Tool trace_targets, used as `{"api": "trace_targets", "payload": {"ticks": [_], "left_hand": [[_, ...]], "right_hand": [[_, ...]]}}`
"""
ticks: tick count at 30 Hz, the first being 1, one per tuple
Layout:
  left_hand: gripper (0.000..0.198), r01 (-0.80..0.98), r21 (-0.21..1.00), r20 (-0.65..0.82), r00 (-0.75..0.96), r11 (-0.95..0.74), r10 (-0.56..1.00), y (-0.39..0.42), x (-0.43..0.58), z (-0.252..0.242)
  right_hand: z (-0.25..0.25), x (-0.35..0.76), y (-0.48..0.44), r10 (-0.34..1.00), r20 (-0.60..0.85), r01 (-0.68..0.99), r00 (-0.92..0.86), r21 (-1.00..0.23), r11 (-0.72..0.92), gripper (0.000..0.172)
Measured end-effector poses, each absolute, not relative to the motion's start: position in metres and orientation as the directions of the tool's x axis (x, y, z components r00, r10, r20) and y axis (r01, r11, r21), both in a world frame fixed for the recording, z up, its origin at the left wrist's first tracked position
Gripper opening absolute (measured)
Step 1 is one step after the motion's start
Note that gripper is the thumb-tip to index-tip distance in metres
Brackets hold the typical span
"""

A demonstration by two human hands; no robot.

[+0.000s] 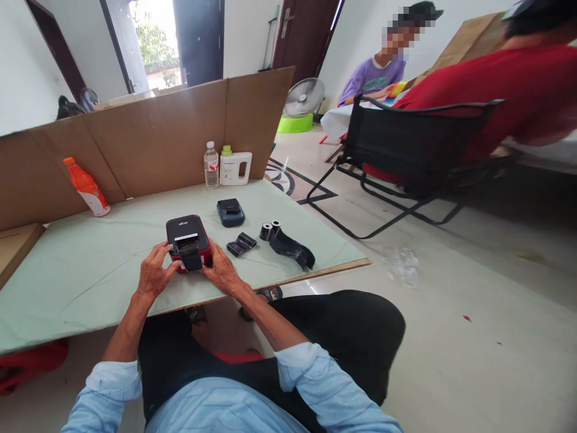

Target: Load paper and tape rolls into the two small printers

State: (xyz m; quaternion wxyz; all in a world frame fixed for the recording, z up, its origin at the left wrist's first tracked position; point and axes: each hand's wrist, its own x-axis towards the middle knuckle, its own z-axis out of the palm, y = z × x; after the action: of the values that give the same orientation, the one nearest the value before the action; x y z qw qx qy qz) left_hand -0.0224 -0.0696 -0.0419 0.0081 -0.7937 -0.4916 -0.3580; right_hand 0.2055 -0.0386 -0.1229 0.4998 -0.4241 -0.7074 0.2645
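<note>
A small black-and-red label printer (184, 228) sits on the table near its front edge, with a dark strip (191, 258) hanging from its front slot. My left hand (155, 269) grips the printer's left side, thumb near the strip. On the opposite side, my right hand (222, 267) is closed round the right edge. To the right lie a folded dark piece of film (241, 244) and two small rolls (270, 228) with white ends. A long black strip (293, 249) trails from the rolls. Behind them is a dark blue device (231, 212). Some fingers are hidden by the printer.
A cardboard screen (157, 138) borders the pale green table (103, 276). Before it stand an orange bottle (86, 187), a water bottle (211, 165) and a white jug (229, 168). At right are a black folding chair (406, 135) and two people; a fan (305, 99) stands behind.
</note>
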Motion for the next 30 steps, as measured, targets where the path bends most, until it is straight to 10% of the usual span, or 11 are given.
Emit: {"api": "trace_targets", "payload": {"ticks": [30], "left_hand": [[0.027,0.822,0.337,0.545,0.227,-0.459,0.807,-0.0681,-0.0172,-0.0346]], "right_hand": [[-0.1238,0.2052,-0.0366,0.853,0.498,0.339,-0.154,-0.784,0.519,0.085]]}}
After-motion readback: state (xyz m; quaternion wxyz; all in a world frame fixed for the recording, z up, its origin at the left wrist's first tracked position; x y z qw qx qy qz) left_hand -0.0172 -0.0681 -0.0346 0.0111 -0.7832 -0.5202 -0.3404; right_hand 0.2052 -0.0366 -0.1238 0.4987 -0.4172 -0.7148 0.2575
